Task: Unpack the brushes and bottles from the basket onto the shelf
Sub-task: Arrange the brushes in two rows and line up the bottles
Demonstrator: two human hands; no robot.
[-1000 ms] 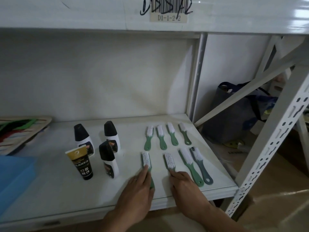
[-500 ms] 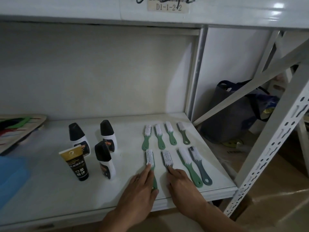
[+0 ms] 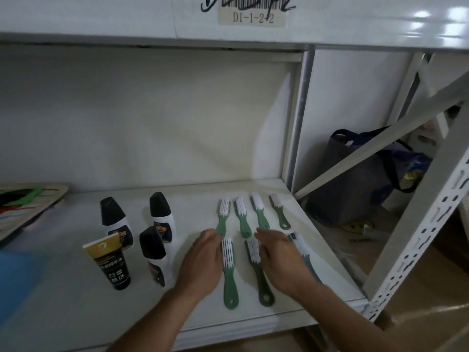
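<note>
While both hands hover low over the shelf (image 3: 76, 313), the head camera, the only view on offer, looks down on a tidy layout. Left hand (image 3: 203, 260) sits flat and relaxed, fingers extended, grasping nothing, just beside the front-left green brush (image 3: 229, 273). Right hand (image 3: 281, 260) is equally released, palm down, spread across the right half of the front row, partly covering the grey-handled brush (image 3: 303, 252) and lying close against the dark green brush (image 3: 260, 273); whether it presses on either I cannot tell. Behind them, four more green brushes (image 3: 243, 219) lie in a neat back row, bristles pointing to the rear wall. Off to the left stand three white bottles with black caps (image 3: 162, 217), upright and close together, with a black-and-gold tube (image 3: 110, 264) standing on its cap in front. No basket shows in this view, so the unpacking looks largely done and this reads as straightening work. By my judgement the brushes are light, stiff plastic that will slide easily on the smooth painted shelf; best taken by the narrow handle, not the soft white bristles. Those bottles look top-heavy and tip-prone, so grip them around the body. A dark bag (image 3: 360, 179) slumps beyond the shelf post.
</note>
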